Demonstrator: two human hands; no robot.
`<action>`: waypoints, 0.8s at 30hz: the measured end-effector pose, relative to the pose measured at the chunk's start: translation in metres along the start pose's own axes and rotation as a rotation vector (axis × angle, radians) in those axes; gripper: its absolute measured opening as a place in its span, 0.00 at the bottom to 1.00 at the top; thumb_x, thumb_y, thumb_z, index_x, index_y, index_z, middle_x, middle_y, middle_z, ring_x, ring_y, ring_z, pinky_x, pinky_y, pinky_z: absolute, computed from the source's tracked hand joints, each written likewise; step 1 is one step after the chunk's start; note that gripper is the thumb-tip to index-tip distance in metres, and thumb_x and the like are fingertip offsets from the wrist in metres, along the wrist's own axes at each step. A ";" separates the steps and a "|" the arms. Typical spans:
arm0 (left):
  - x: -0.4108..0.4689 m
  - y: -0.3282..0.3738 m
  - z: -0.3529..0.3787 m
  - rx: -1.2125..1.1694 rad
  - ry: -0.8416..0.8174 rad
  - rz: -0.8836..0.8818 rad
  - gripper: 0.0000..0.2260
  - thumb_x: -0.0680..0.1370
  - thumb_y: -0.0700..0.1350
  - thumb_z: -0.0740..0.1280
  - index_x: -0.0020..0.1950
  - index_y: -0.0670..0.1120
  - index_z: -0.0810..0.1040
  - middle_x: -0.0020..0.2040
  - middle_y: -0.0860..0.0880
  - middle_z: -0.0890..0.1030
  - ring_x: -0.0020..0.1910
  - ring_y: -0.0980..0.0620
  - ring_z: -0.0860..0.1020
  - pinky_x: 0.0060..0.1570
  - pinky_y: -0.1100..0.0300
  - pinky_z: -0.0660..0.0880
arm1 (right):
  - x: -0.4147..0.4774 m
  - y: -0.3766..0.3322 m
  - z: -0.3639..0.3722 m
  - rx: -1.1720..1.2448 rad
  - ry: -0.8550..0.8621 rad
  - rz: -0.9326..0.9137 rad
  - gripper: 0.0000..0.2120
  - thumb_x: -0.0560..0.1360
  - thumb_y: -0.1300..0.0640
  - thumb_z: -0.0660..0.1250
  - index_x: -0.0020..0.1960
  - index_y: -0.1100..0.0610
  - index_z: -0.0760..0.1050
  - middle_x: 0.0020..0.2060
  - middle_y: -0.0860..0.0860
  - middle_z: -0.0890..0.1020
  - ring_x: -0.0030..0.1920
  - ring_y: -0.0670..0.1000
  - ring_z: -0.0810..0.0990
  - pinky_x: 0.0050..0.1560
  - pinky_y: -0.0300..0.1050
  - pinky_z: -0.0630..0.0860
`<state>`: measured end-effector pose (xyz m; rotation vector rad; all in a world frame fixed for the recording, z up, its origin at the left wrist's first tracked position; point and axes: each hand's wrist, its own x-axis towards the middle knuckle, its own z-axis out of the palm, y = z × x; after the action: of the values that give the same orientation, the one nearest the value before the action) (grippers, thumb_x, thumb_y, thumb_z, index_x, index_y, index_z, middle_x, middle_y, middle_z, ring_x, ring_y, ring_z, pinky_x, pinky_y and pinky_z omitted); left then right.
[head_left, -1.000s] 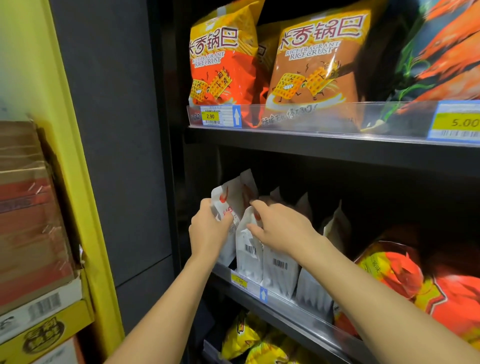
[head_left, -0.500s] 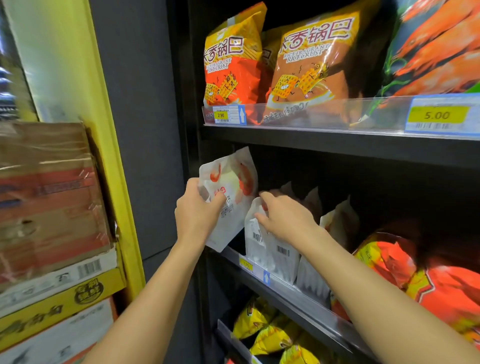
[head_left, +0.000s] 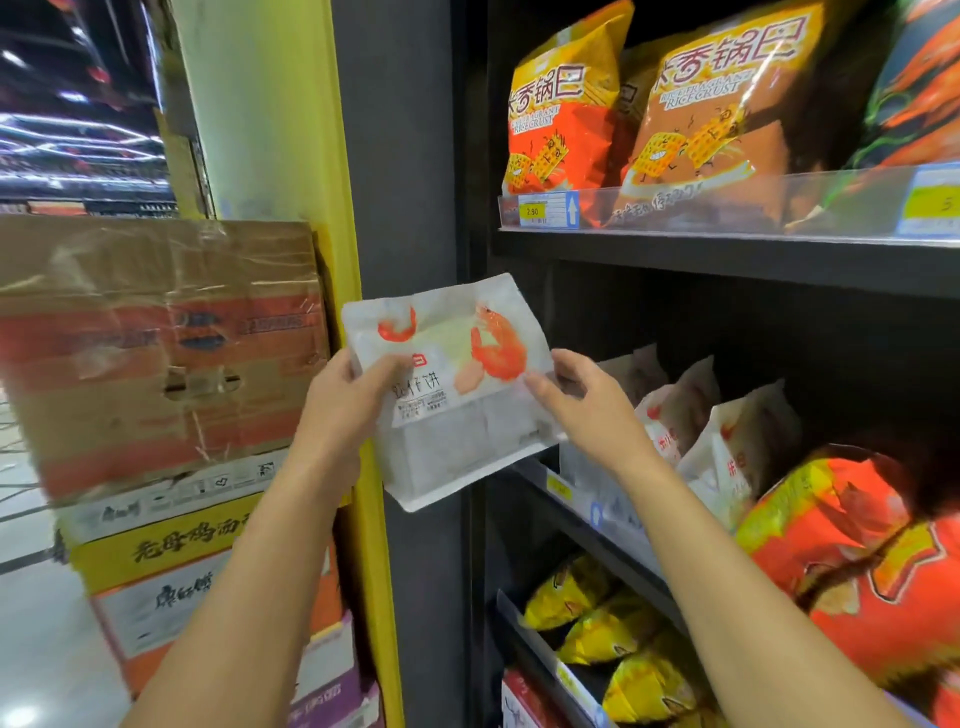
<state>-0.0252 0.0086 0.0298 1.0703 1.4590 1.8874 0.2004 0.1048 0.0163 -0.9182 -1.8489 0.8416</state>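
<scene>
A white snack bag printed with red shrimp (head_left: 457, 395) is held in the air in front of the middle shelf, its printed face toward me. My left hand (head_left: 345, 400) grips its left edge, thumb on the front. My right hand (head_left: 587, 402) pinches its right edge with thumb and fingers. Several more of the same white bags (head_left: 727, 441) stand in a row on the middle shelf (head_left: 576, 499), just right of my right hand.
Rice crust bags (head_left: 561, 114) fill the upper shelf behind a clear rail. Orange-red bags (head_left: 857, 561) sit at the right of the middle shelf, yellow bags (head_left: 597, 618) on the shelf below. Stacked cardboard cartons (head_left: 156, 353) stand to the left beside a yellow post (head_left: 343, 156).
The white shrimp bag has come out of the shelf row toward me and to the left. My right hand left the shelved bags and took the bag's right edge.
</scene>
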 end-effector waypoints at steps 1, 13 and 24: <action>-0.001 0.001 -0.007 -0.022 -0.034 -0.035 0.09 0.78 0.45 0.73 0.58 0.49 0.83 0.51 0.51 0.89 0.55 0.45 0.87 0.53 0.48 0.81 | -0.004 -0.003 0.005 0.029 -0.051 0.023 0.27 0.79 0.36 0.66 0.73 0.47 0.71 0.64 0.40 0.79 0.64 0.43 0.77 0.53 0.31 0.73; -0.027 0.009 -0.072 -0.126 -0.307 -0.287 0.35 0.81 0.73 0.50 0.69 0.50 0.81 0.59 0.49 0.87 0.59 0.49 0.86 0.53 0.48 0.77 | -0.045 0.031 0.064 0.841 -0.158 0.411 0.35 0.70 0.42 0.79 0.71 0.56 0.76 0.65 0.58 0.84 0.64 0.60 0.84 0.70 0.64 0.76; -0.049 -0.012 -0.104 -0.321 -0.244 -0.409 0.32 0.82 0.70 0.56 0.72 0.46 0.75 0.62 0.46 0.86 0.59 0.43 0.86 0.59 0.40 0.82 | -0.081 0.055 0.088 1.200 -0.075 0.542 0.28 0.75 0.45 0.73 0.74 0.49 0.76 0.67 0.56 0.83 0.59 0.60 0.86 0.48 0.59 0.85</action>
<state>-0.0856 -0.0838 -0.0058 0.7512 1.0919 1.5690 0.1621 0.0475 -0.0962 -0.5514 -0.7979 2.0010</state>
